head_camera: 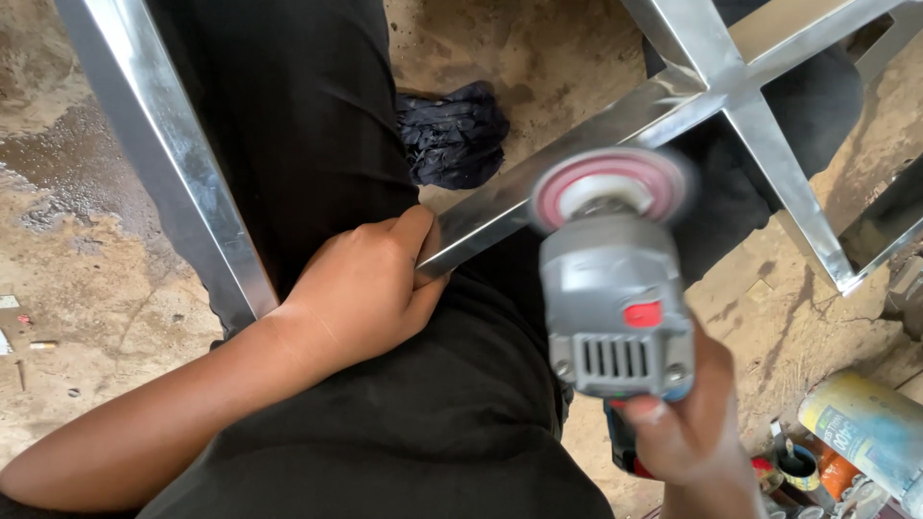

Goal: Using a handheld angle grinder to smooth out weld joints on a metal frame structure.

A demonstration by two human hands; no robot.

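Observation:
My left hand (370, 288) grips the near end of a shiny square steel tube (538, 183) that runs up to a welded cross joint (716, 82) of a polished metal frame. My right hand (687, 428) holds a grey angle grinder (615, 308) with a red switch. Its pink polishing disc (611, 187) is blurred and sits over the tube, just right of my left hand. My legs in black trousers (317, 135) lie under the frame.
Another shiny steel bar (168, 154) slants down the left side. A dark crumpled cloth (452, 135) lies on the dirt floor beyond my knee. Cans and a yellow-blue cylinder (865, 428) crowd the lower right corner. Small debris dots the ground at left.

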